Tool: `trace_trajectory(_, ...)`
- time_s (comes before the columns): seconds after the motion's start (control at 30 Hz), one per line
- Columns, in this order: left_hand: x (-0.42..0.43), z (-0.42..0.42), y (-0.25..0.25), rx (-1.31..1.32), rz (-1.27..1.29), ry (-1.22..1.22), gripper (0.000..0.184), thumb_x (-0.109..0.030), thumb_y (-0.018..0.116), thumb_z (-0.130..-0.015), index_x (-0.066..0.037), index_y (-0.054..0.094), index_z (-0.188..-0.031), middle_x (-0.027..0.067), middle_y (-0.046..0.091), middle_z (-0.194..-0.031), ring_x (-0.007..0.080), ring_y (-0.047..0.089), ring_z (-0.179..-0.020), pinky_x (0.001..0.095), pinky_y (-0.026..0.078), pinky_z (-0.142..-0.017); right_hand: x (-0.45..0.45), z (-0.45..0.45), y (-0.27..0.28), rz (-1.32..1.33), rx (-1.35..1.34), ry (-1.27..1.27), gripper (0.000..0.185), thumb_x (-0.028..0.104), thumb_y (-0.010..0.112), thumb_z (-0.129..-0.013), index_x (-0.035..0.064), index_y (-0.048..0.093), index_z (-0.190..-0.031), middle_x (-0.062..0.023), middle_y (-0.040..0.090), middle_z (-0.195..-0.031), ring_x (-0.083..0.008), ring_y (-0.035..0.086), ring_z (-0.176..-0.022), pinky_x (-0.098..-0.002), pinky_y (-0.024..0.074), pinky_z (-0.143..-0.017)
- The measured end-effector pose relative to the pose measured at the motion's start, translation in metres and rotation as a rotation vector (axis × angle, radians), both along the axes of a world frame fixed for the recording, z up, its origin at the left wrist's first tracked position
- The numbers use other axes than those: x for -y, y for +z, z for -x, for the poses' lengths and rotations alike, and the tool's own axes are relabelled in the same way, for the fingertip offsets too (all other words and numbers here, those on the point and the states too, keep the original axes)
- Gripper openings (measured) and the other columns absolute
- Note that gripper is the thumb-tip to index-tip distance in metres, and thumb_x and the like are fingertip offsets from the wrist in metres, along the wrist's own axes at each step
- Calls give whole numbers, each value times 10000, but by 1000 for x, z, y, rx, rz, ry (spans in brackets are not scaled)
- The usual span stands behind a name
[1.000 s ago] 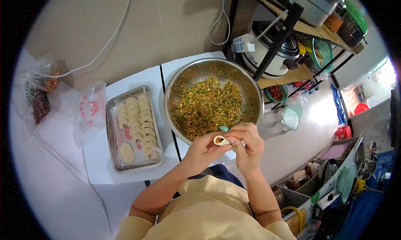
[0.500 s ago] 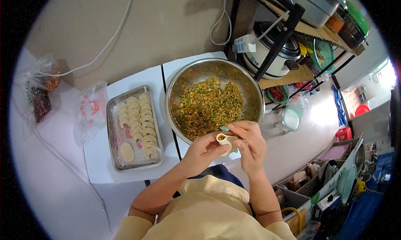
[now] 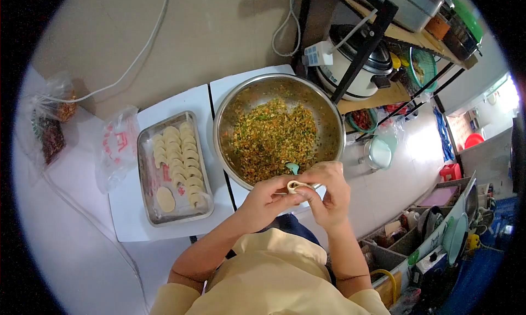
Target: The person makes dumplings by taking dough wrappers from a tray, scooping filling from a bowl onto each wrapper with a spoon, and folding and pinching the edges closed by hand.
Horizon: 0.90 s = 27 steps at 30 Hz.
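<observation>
Both hands pinch a folded dumpling wrapper point(image 3: 296, 185) over the near rim of a steel bowl. My left hand point(image 3: 268, 200) grips its left side, and my right hand point(image 3: 329, 191) presses its right edge with thumb and fingers. Inside the wide steel bowl point(image 3: 223, 101) lies a chopped green and orange filling point(image 3: 274, 134). A turquoise spoon end point(image 3: 292, 167) rests against the filling, just beyond my fingers. To the left, a metal tray point(image 3: 143, 189) holds rows of folded dumplings point(image 3: 174, 150) and one flat oval wrapper point(image 3: 165, 199).
Bowl and tray stand on a white table point(image 3: 129, 227). A printed plastic bag point(image 3: 118, 145) lies left of the tray. Behind the bowl at right, a black-framed rack point(image 3: 366, 49) carries a rice cooker point(image 3: 356, 68). Storage bins point(image 3: 383, 257) stand at lower right.
The wrapper has been turned and folded further, its opening now a narrow loop between my fingers. The turquoise spoon shows more clearly beyond my right hand. The view has shifted slightly.
</observation>
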State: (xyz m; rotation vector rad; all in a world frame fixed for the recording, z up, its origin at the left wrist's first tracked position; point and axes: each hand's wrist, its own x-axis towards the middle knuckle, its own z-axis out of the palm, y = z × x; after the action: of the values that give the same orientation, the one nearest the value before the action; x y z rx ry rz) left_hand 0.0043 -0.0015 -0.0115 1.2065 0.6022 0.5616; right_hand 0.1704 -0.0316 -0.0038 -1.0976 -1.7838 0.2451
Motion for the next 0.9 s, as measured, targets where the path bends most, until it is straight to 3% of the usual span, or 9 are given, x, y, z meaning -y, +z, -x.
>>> trace_trajectory(0.07,1,-3,6,42,14,75,183,-90,561,-909,6,549,-1064,20,580,-955,72,540,-878,243,458,-772,1,10,0,131,-334,-107,134,94,678,-721,87,669,-855,-68,631,-846,-255,559,-816,-354,400,-740)
trace_trajectory(0.2,-1,-1,1,0,-101,66,180,-90,564,-907,10,550,-1056,15,581,-954,61,534,-879,236,455,-769,-4,7,-13,95,-325,-15,111,70,683,-709,63,674,-819,-75,635,-841,-244,558,-806,-338,412,-729)
trace_trajectory(0.27,-2,-2,1,-20,-47,31,176,-87,569,-905,12,550,-1049,9,583,-947,54,531,-871,229,451,-755,-5,8,-14,42,-181,-106,93,90,675,-744,13,680,-795,-87,614,-785,-215,537,-767,-306,427,-695)
trace_trajectory(0.5,-5,0,-10,-4,-33,132,205,-102,611,-872,-12,598,-1055,-7,610,-870,52,538,-767,221,449,-687,-13,11,-7,148,-304,-49,53,64,659,-740,19,668,-766,-82,616,-784,-222,549,-770,-324,417,-709)
trace_trajectory(0.6,-5,-1,-11,-48,-50,106,203,-110,605,-879,-15,598,-1057,-11,603,-858,49,529,-757,217,442,-681,-12,9,-5,100,-123,-34,77,65,659,-730,15,674,-787,-77,626,-800,-221,555,-789,-339,412,-735)
trace_trajectory(0.7,-4,-1,-10,12,4,106,209,-130,599,-889,-11,596,-1061,-11,602,-862,47,529,-771,215,439,-696,-11,11,-4,129,-144,-100,99,53,658,-717,19,687,-806,-79,637,-816,-222,559,-798,-338,403,-753)
trace_trajectory(0.77,-7,2,-6,-92,-6,49,220,-131,556,-917,16,567,-1080,4,596,-889,48,530,-792,224,446,-700,-13,10,-6,168,-232,-51,74,47,649,-720,21,676,-784,-80,631,-806,-222,558,-787,-330,399,-751)
trace_trajectory(0.9,-9,2,-5,-36,-23,92,205,-141,556,-919,24,578,-1039,5,594,-866,48,527,-779,223,442,-681,-16,10,-5,282,-349,27,26,41,640,-729,17,644,-737,-76,623,-795,-216,555,-778,-326,392,-754)
